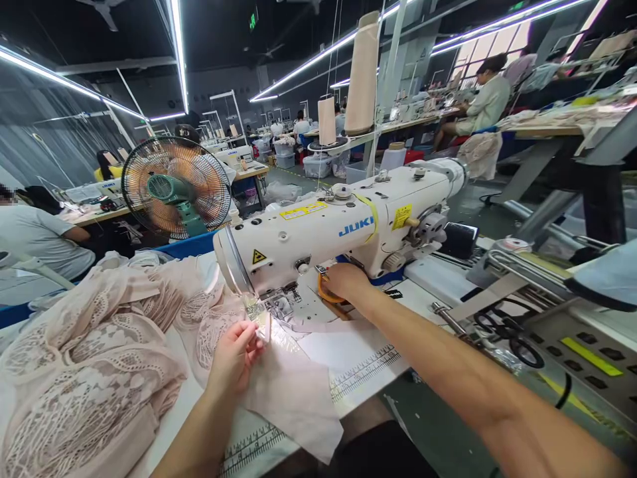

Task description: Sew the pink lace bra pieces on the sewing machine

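Note:
My left hand (237, 353) is closed in a pinch on the edge of a beige fabric piece (293, 392), just in front of the needle area of the white sewing machine (303, 239). The fabric drapes from my fingers over the table's front edge. Clear plastic film (283, 338) lies by the fabric under the machine head. Under the machine arm, my right hand (348, 282) is closed around an orange loop-handled tool (324, 290); its far part and my fingertips are partly hidden.
Beige lace garments (94, 352) are heaped on the left of the table. A fan (174, 189) stands behind them. Thread cones (361, 76) rise behind the machine. A metal rack with a tape roller (497, 285) is at right. Other people sit at machines beyond.

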A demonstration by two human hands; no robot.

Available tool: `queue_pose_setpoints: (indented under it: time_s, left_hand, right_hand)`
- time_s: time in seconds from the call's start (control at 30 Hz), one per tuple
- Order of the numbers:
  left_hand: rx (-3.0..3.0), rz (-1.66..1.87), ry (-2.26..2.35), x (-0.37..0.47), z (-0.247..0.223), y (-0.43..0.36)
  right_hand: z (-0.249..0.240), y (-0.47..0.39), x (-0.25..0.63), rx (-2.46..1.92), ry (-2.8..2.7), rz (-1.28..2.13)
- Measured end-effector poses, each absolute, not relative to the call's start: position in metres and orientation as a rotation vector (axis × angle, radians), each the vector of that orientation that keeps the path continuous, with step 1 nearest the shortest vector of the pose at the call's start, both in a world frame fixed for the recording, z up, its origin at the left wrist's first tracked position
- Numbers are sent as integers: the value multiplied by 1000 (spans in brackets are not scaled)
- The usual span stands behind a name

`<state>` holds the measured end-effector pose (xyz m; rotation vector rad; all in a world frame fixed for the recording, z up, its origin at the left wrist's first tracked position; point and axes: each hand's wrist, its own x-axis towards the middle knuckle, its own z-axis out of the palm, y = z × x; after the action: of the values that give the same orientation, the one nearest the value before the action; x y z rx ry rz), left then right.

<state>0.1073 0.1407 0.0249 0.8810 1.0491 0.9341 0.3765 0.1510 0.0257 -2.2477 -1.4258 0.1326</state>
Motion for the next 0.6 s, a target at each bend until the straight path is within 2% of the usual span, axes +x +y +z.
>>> queue_pose_setpoints:
  time_s: [0.2, 0.33, 0.47, 0.6]
  left_hand:
    - [828, 964, 1013, 107, 22, 138]
    - [778, 939, 961, 113, 23, 129]
    - [763, 880, 919, 116, 24, 125]
    - [764, 865, 899, 113, 24, 124]
  right_hand:
    - [36, 116, 338, -2025, -1540, 211]
    - [17, 92, 279, -1686, -1627, 453]
    - [-8, 95, 242, -1266, -1221, 764]
    - [-9, 101, 234, -1078, -878, 1026]
